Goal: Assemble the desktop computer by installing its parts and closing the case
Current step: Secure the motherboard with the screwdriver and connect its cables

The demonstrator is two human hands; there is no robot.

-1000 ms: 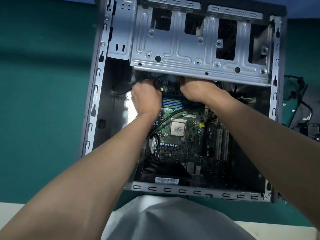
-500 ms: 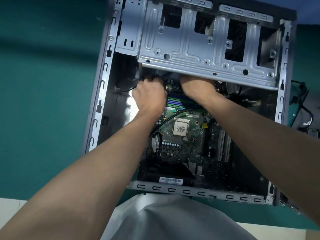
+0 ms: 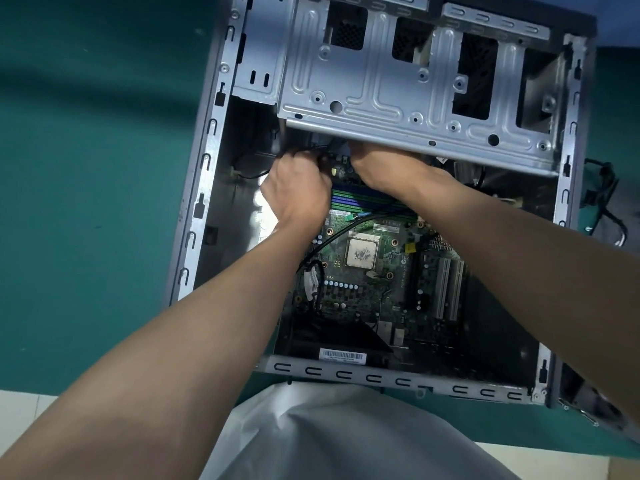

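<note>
The open desktop case (image 3: 204,202) lies on its side on a green surface. Inside it sits the green motherboard (image 3: 381,289), with a bare CPU (image 3: 362,252) and coloured memory slots (image 3: 349,199). A silver drive cage (image 3: 381,98) spans the case's far half. My left hand (image 3: 298,192) is curled at the board's far left corner, gripping a thin black cable (image 3: 304,153). My right hand (image 3: 377,164) reaches under the cage's near edge, which hides its fingers.
Another black cable (image 3: 332,237) crosses the board near the CPU. White expansion slots (image 3: 448,292) stand at the right of the board. Loose black cables (image 3: 602,202) lie outside the case on the right. My grey clothing (image 3: 346,438) is at the near edge.
The view has shifted, so the case sits further right in frame. Both hands stay under the cage's edge; the left hand has drawn slightly closer to the right one.
</note>
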